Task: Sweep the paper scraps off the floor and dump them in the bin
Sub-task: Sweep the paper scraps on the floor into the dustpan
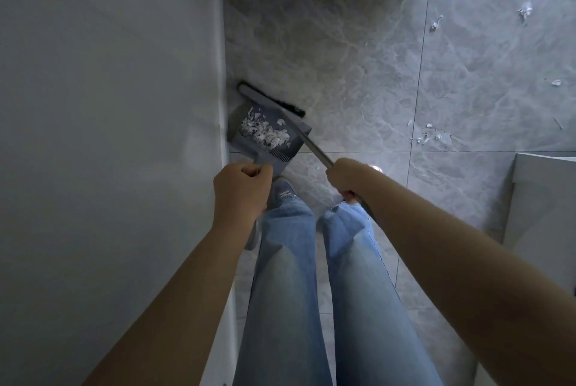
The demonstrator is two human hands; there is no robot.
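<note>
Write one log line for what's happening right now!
left hand: grips dustpan handle | right hand: grips broom | scraps: pile in dustpan, some still on floor

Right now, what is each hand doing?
Left hand: gripping the handle of the grey plastic dustpan holding white paper scraps.
Right hand: gripping the grey metal broom handle.

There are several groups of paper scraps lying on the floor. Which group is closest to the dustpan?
The cluster of scraps just past the tile seam, right of the dustpan. The other scraps lie farther away, towards the upper right.
</note>
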